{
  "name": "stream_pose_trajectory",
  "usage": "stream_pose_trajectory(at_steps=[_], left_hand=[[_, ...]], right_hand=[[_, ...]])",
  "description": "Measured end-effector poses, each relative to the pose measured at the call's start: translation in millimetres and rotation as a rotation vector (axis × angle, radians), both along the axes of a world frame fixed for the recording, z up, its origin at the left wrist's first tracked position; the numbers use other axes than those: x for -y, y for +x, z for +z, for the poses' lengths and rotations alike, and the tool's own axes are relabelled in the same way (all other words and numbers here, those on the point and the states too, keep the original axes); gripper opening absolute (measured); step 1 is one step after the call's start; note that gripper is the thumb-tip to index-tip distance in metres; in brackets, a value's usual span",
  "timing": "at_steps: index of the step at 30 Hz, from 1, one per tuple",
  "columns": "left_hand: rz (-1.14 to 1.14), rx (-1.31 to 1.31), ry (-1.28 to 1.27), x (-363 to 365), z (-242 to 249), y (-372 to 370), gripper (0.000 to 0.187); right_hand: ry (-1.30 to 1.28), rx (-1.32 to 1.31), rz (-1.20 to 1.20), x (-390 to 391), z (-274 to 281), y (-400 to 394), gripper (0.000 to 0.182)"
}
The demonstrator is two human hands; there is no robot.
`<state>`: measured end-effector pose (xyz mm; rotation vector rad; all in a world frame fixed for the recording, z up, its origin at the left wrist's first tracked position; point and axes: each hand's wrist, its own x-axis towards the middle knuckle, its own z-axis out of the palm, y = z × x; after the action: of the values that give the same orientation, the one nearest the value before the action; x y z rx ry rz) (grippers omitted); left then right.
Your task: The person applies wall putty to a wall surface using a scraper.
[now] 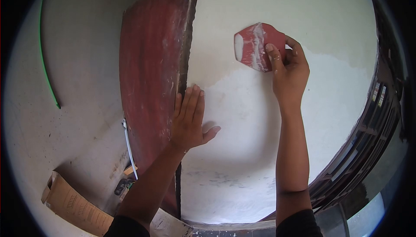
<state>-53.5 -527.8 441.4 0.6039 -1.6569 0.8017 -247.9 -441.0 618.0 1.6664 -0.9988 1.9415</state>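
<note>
My right hand [289,70] pinches a flat red putty scraper [251,46] between thumb and fingers, up against the wall. White putty is smeared in a band across its face and along its left end. Lower and to the left, my left hand [190,120] lies flat with fingers stretched and thumb out, at the edge of the red board [151,59]. The white wall [242,120] behind both hands has a brighter white coated area below and a duller, greyish area above.
On the left wall hangs a green strip [42,51]. A cardboard box [78,204] stands at the lower left, near a white cable [129,148] and small dark items. Dark window bars [359,146] curve along the right side.
</note>
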Motion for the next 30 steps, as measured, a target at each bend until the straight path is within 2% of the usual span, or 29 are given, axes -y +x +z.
stream_pose_trajectory(at_steps=[1, 3, 4, 7, 9, 11, 13, 15, 17, 20, 21, 23, 25, 26, 27, 30], left_hand=[[0.017, 0.017, -0.005, 1, 0, 1, 0.091], [-0.002, 0.0, -0.012, 0, 2, -1, 0.089], [-0.017, -0.014, -0.015, -2, 2, -1, 0.087], [-0.003, -0.009, -0.012, -3, 2, -1, 0.087], [-0.009, -0.014, -0.009, -3, 1, -1, 0.087], [-0.018, -0.02, -0.007, -1, 1, -1, 0.087], [0.012, 0.013, -0.006, 0, 0, 0, 0.09], [0.016, 0.016, -0.012, 0, 1, 0, 0.09], [0.023, 0.018, -0.014, 0, 1, 0, 0.09], [0.008, 0.019, -0.017, 0, 1, 0, 0.09], [0.007, 0.014, -0.012, 0, 0, 0, 0.09], [0.004, 0.011, -0.003, 0, -1, 0, 0.09], [0.006, 0.016, 0.006, 0, 0, 0, 0.09], [0.007, 0.013, 0.007, 0, 0, 0, 0.09], [0.007, 0.017, 0.001, 0, 0, 0, 0.09], [0.007, 0.018, -0.01, 0, 0, 1, 0.09]], right_hand=[[0.001, 0.002, -0.003, 0, 0, -9, 0.033], [-0.088, 0.198, 0.243, -5, 3, -26, 0.032], [-0.054, 0.292, 0.236, -11, 4, -31, 0.032], [-0.031, 0.205, 0.341, -13, 1, -24, 0.034], [0.07, 0.068, 0.306, -10, -1, -15, 0.037], [0.106, 0.032, 0.046, -12, -1, -5, 0.035], [-0.059, 0.135, 0.16, -1, -4, -22, 0.035], [-0.051, 0.243, 0.114, -12, -3, -39, 0.036], [-0.048, 0.314, 0.274, -18, -4, -34, 0.035], [0.057, 0.15, 0.357, -11, -7, -15, 0.035], [0.124, 0.097, 0.262, -15, -7, -4, 0.035], [0.06, 0.016, 0.008, -4, -8, -5, 0.036], [-0.075, 0.114, 0.181, -2, -6, -21, 0.037], [-0.038, 0.151, 0.114, -11, -4, -30, 0.038], [-0.033, 0.259, 0.212, -14, 0, -33, 0.038], [0.015, 0.169, 0.318, -16, -3, -26, 0.035]])
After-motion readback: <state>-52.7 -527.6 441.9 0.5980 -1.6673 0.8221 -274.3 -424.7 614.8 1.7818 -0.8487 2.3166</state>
